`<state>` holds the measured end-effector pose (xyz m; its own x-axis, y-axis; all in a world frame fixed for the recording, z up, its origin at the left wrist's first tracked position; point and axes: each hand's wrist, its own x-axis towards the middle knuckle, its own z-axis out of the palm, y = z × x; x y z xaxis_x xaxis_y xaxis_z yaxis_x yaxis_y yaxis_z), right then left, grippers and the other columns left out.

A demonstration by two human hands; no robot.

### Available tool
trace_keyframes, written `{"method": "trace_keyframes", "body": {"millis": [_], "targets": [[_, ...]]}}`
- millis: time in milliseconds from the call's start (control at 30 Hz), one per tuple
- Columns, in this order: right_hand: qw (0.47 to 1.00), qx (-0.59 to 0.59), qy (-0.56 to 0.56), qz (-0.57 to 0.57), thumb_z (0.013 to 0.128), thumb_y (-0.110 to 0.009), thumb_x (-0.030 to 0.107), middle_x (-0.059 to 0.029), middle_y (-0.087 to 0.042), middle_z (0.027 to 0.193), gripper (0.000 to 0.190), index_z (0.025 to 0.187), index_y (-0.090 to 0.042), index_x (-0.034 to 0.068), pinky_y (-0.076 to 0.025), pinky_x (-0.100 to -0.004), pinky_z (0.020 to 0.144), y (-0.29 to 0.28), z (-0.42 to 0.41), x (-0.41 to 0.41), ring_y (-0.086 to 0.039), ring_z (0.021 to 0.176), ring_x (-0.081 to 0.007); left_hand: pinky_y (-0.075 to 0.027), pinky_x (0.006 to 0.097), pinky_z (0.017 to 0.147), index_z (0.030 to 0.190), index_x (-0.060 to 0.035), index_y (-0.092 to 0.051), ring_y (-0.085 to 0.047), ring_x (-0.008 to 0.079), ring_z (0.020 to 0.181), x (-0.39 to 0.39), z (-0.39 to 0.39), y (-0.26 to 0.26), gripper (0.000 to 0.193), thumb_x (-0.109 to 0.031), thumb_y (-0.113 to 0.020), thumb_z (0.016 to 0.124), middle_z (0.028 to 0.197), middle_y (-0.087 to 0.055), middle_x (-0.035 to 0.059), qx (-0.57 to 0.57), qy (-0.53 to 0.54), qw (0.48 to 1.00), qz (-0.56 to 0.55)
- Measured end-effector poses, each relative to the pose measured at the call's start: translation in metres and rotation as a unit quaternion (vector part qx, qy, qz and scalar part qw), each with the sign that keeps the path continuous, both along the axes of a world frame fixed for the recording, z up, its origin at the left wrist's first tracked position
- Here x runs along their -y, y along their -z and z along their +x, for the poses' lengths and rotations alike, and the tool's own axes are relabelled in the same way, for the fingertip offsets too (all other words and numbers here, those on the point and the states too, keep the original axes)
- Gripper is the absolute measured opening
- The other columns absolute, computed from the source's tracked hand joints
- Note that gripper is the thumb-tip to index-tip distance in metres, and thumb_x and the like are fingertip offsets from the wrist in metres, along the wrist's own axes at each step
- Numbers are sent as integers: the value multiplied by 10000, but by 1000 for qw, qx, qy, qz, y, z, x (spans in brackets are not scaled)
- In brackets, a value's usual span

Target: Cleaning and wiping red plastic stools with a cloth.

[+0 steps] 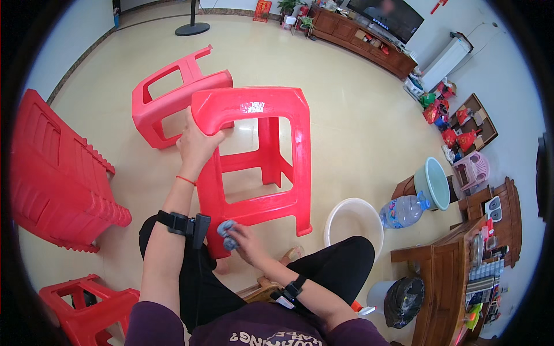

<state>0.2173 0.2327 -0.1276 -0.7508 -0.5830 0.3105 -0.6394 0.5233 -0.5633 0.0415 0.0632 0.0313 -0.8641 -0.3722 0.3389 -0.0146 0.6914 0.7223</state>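
A red plastic stool [252,212] is in front of me, one side with its cut-out facing my body. My left hand [197,140] grips the upper left corner of the stool, below its seat edge. In my right hand [249,245] is a bunched grey-blue cloth [227,233], held against or close beside the lower part of the stool's near left leg. Whether the cloth touches the plastic I cannot tell. Just behind lies another red stool [181,99], tipped on its side on the floor.
Stacked red stools [65,173] stand at the left, with one more red stool [86,302] below them. On the right are a white basin [331,225], a large plastic water bottle [402,212], a pale green tub [433,181], a lined trash bin [404,302] and a wooden table [446,277].
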Motion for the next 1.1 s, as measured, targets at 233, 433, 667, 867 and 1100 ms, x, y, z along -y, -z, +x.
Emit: {"method": "trace_keyframes", "body": {"millis": [233, 433, 667, 867, 1100], "targets": [[935, -82, 320, -127, 679, -554, -83, -216, -421, 1173, 486, 1159, -496, -24, -376, -397, 920, -58, -58, -59, -434, 1086, -370, -429, 431, 865, 1315, -68, -265, -494, 299, 1118, 1, 6, -11, 841, -305, -689, 629, 1207, -492, 155, 27, 18, 999, 22], [905, -112, 407, -59, 712, -580, -44, -247, -411, 1196, 462, 1164, -482, -55, -362, -425, 945, -45, -91, -91, -406, 1133, -397, -425, 447, 868, 1308, -79, -281, -474, 305, 1134, -2, 7, -12, 828, -295, -696, 625, 1219, -471, 147, 23, 32, 999, 35], [890, -80, 447, -33, 717, -580, -25, -248, -445, 1131, 432, 1137, -487, -67, -373, -431, 915, -6, -57, -100, -441, 1055, -400, -419, 460, 880, 1300, -88, -296, -436, 301, 1165, -4, 7, -11, 813, -318, -706, 637, 1227, -438, 136, 21, 15, 999, 21], [834, 30, 549, 46, 732, -553, -19, -238, -443, 1081, 356, 1084, -514, -63, -393, -425, 878, 51, 10, -107, -460, 1012, -397, -409, 462, 895, 1310, -91, -283, -381, 298, 1212, -6, 4, -10, 832, -338, -706, 637, 1253, -412, 150, 42, -6, 999, 15], [808, 165, 565, -13, 752, -546, 54, -241, -461, 1046, 237, 959, -558, -61, -428, -430, 832, 47, 1, -111, -496, 975, -399, -407, 446, 844, 1309, -88, -282, -528, 278, 1083, 4, 3, 0, 827, -317, -669, 615, 1176, -543, 123, -21, 5, 1000, 0]]}}
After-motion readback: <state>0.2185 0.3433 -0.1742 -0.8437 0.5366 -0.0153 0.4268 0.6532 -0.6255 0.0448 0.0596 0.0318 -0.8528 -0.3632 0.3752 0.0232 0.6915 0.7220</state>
